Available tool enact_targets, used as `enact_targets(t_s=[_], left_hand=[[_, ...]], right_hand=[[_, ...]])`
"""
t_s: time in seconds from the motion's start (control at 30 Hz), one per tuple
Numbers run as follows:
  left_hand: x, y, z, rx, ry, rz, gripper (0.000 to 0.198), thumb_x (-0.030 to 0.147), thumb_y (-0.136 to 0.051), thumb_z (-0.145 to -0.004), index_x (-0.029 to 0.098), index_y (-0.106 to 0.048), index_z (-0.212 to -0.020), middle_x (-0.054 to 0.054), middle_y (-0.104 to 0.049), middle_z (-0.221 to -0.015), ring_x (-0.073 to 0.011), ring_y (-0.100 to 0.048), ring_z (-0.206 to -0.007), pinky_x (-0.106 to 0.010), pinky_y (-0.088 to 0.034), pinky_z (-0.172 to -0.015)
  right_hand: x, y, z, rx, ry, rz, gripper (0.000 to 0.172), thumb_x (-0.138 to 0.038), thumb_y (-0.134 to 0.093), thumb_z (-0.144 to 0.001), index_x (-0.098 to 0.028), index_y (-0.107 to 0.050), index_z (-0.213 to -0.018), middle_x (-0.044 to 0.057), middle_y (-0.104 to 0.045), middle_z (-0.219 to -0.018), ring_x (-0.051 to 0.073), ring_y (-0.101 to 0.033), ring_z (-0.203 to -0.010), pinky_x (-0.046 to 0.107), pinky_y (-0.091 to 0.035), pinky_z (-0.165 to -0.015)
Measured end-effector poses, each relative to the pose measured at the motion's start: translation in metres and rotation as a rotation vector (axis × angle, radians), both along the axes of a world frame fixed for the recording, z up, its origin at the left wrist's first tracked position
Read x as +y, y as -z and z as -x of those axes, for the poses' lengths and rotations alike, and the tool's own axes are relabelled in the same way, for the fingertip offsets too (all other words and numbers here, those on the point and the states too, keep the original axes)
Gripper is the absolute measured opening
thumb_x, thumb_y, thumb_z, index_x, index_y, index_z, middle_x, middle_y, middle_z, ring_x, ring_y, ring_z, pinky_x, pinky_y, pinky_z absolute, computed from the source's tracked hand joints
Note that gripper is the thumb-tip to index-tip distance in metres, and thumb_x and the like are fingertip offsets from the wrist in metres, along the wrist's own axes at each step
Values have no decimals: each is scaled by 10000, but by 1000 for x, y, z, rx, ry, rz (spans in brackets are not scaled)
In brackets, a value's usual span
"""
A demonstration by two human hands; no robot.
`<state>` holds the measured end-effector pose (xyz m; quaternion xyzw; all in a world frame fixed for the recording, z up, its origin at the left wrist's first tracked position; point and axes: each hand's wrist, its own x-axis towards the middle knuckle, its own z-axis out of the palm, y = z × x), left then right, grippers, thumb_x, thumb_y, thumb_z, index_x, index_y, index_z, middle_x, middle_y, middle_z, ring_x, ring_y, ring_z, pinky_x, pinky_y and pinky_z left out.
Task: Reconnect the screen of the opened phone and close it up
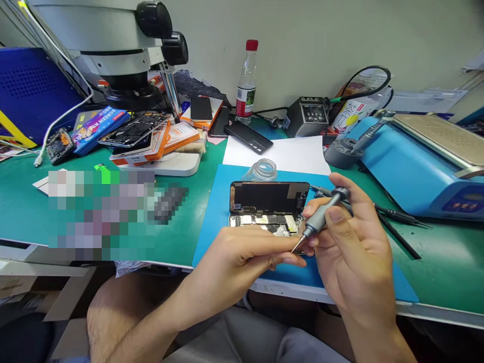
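Observation:
My right hand [351, 242] is closed round a grey precision screwdriver [321, 216], whose tip points down-left. My left hand [245, 257] is pinched at that tip, thumb and forefinger pressed together; what they hold is too small to make out. Both hands hover over the near edge of a blue mat [219, 201]. Just behind them lies an opened phone [268, 204] with its dark screen folded up and its inner parts showing, partly hidden by my fingers.
A small glass jar [263, 169] and white paper [287, 151] sit behind the phone. Black tweezers [397, 217] lie to the right, beside a blue machine [416, 171]. A microscope [124, 55], stacked phones, boxes and a water bottle [246, 83] crowd the back left.

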<state>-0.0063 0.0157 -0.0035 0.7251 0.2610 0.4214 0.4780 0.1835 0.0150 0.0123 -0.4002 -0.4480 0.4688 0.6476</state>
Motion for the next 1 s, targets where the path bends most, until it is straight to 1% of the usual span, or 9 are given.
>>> enact_targets(t_s=[0.13, 0.2, 0.3, 0.37, 0.53, 0.6, 0.7, 0.87, 1.0], left_hand=[[1, 0, -2, -9, -23, -25, 316, 235, -644, -1101, 258, -780, -1386, 2, -863, -1106, -150, -750, -960, -225, -545, -882], [0, -2, -3, -2, -44, -20, 276, 248, -655, -1097, 245, -809, -1327, 0, -864, -1074, -151, -762, -988, -228, -533, -921], [-2, -4, -5, 74, -100, -43, 222, 315, -667, -1093, 221, -867, -1101, 6, -821, -879, -145, -717, -844, -255, -505, -826], [-4, -3, -7, 166, -175, -140, 242, 322, -654, -1099, 213, -862, -1037, 1, -763, -832, -152, -642, -795, -290, -460, -758], [-7, 5, -21, 498, -459, -523, 263, 311, -573, -1129, 234, -818, -1184, -43, -679, -926, -226, -525, -866, -383, -387, -789], [-9, 8, -25, 613, -514, -617, 292, 314, -535, -1143, 240, -792, -1258, -52, -675, -965, -240, -516, -886, -407, -365, -810], [-9, 8, -26, 678, -486, -649, 308, 330, -517, -1149, 257, -764, -1318, -61, -673, -1037, -249, -527, -945, -417, -366, -853], [-9, 7, -26, 709, -454, -639, 308, 318, -499, -1154, 250, -757, -1309, -63, -665, -1083, -254, -533, -999, -429, -373, -910], [-9, 9, -26, 712, -455, -632, 304, 301, -499, -1154, 244, -753, -1311, -63, -667, -1090, -256, -541, -1015, -434, -374, -919]], right_hand=[[4, -3, -4, 44, -4, 24, 447, -405, -752, -976, -324, -635, -1400, -24, -703, -901, 84, -568, -536, 204, -525, -445], [6, -5, -10, 11, 87, -21, 441, -404, -751, -974, -321, -653, -1395, -9, -702, -897, 105, -571, -571, 227, -514, -447], [9, -5, -23, -250, 312, -209, 538, -322, -778, -961, -409, -611, -1466, 2, -723, -940, 159, -629, -694, 285, -546, -544], [9, -1, -30, -457, 370, -311, 623, -273, -782, -958, -481, -562, -1503, -4, -729, -996, 185, -661, -759, 326, -569, -617], [6, 14, -36, -781, 312, -357, 626, -255, -698, -1019, -469, -485, -1567, 22, -730, -1162, 201, -713, -887, 413, -639, -846], [6, 18, -36, -845, 308, -367, 629, -258, -686, -1028, -444, -463, -1586, 39, -728, -1228, 207, -724, -933, 434, -650, -883], [9, 19, -37, -869, 295, -365, 618, -266, -676, -1035, -409, -461, -1596, 45, -733, -1245, 204, -733, -972, 428, -665, -912], [13, 18, -38, -867, 244, -356, 618, -257, -689, -1023, -375, -491, -1596, 50, -740, -1280, 229, -755, -1063, 436, -672, -959], [12, 18, -37, -879, 253, -360, 654, -225, -708, -1006, -368, -495, -1608, 49, -738, -1330, 228, -759, -1030, 438, -668, -942]])
